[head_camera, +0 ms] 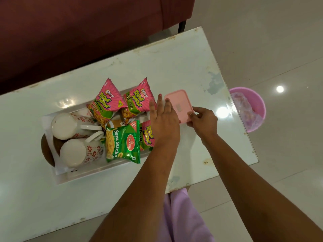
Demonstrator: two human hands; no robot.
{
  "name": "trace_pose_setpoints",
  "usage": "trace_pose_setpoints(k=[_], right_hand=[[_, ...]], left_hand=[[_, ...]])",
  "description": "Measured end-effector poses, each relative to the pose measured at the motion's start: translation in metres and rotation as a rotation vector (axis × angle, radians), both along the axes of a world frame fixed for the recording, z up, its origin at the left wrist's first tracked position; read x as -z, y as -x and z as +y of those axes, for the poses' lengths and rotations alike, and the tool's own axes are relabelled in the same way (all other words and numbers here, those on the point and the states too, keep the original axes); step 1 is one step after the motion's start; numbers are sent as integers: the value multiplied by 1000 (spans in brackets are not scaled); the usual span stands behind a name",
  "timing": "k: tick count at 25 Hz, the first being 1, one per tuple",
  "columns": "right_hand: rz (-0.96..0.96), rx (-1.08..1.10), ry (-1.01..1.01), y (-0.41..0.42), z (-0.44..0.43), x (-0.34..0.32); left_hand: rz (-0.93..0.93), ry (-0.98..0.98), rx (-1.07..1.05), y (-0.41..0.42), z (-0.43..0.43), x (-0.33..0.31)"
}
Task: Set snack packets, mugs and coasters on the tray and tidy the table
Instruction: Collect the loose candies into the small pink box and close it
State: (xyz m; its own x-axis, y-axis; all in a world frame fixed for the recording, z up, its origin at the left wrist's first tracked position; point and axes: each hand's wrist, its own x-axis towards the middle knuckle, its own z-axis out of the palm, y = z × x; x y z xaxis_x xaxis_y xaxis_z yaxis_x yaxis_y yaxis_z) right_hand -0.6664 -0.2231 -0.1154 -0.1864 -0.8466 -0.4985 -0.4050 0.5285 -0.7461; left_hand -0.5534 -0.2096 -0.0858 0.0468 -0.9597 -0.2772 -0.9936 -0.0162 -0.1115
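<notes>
A white tray [83, 173] on the glass table [174, 63] holds two white floral mugs [70, 125] [78, 152] lying on their sides, several pink snack packets [106, 102] and a green Soya Sticks packet [122, 144]. Brown coasters [46, 151] show at the tray's left end, under the mugs. To the right of the tray lies a pink rectangular lid [178, 103]. My right hand [203, 122] pinches its near corner. My left hand [164, 123] lies flat with straight fingers at the tray's right end, touching the lid's left edge.
A pink bin [251, 109] with a plastic liner stands on the tiled floor past the table's right end. A dark red sofa [70, 32] runs along the far side. The table's right corner edge [251, 154] is near my right forearm.
</notes>
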Motion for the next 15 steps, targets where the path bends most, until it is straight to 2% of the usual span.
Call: trace_pose_setpoints(k=[5, 12, 15], right_hand=[[1, -27, -3, -15, 4, -1], [31, -22, -83, -14, -1, 3], [115, -121, -113, -13, -2, -2]], left_hand=[[-121, -33, -7, -8, 2, -3], [-101, -29, -6, -10, 5, -2], [-73, 70, 31, -15, 14, -5]])
